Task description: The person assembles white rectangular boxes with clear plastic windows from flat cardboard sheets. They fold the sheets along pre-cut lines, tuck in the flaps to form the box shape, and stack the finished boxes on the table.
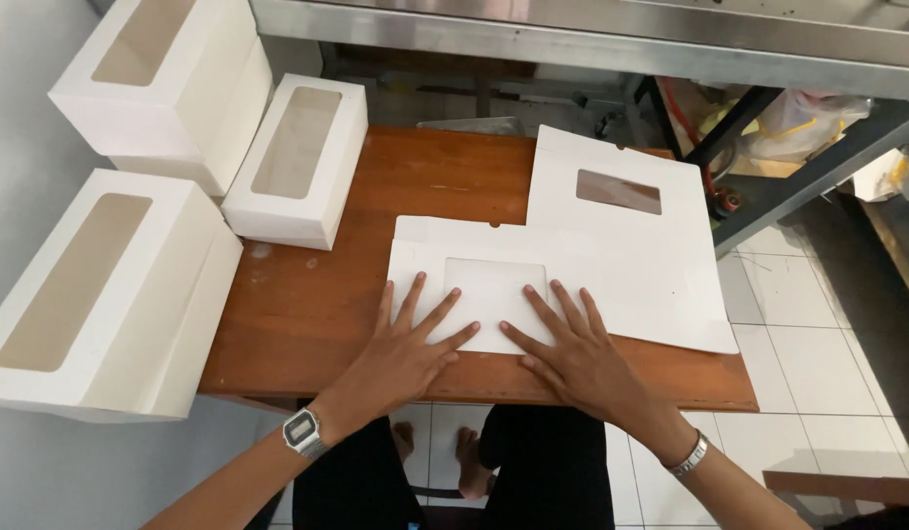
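A flat, unfolded white cardboard box point(494, 257) with a clear window lies on the wooden table point(307, 304) near its front edge. My left hand point(405, 344) presses flat on its near left part, fingers spread. Beside it, my right hand point(572, 344) also lies flat on the near edge of the cardboard, fingers apart. Under this sheet, to the right, rests a stack of flat white box blanks point(661, 245) with a window cut-out. Neither hand grips anything.
A folded white window box point(297, 162) stands on the table's left side. Two more folded boxes point(165, 83) point(101, 294) sit at the far left, one overhanging the table's corner. A steel bench point(592, 39) runs behind; white floor tiles point(818, 363) lie to the right.
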